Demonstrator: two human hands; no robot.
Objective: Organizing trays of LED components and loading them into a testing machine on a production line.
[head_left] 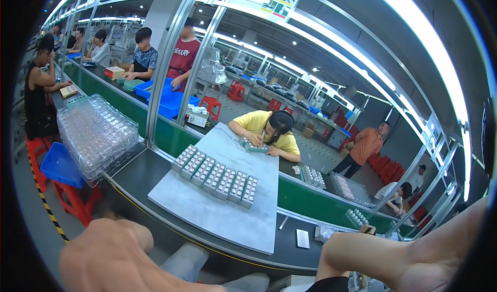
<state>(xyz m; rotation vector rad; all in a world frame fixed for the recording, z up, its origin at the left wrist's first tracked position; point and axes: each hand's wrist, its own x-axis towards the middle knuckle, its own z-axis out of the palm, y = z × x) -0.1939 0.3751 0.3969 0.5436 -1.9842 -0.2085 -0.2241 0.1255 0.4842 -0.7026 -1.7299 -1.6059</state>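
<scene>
My left hand [111,256] is large and close at the lower left, its back toward me and its fingers hidden. It appears to touch nothing on the bench. At the lower right my right arm bends sharply, and my right hand [432,271] is close at the picture's edge, its fingers out of sight. Beyond them lies a grey board [248,235] on the dark bench. A row of several green-grey blocks [215,177], each studded with small white-topped parts, stands on it. Across the board, a person in yellow [287,142] bends over another such block [254,147], both hands at it.
Stacked clear plastic trays [98,136] stand at left, beside a blue bin [62,163] on a red stool [77,201]. A metal post [168,59] rises at the bench's far side. A white card [303,238] and a plastic bag [324,233] lie right of the board. Other people work along the line.
</scene>
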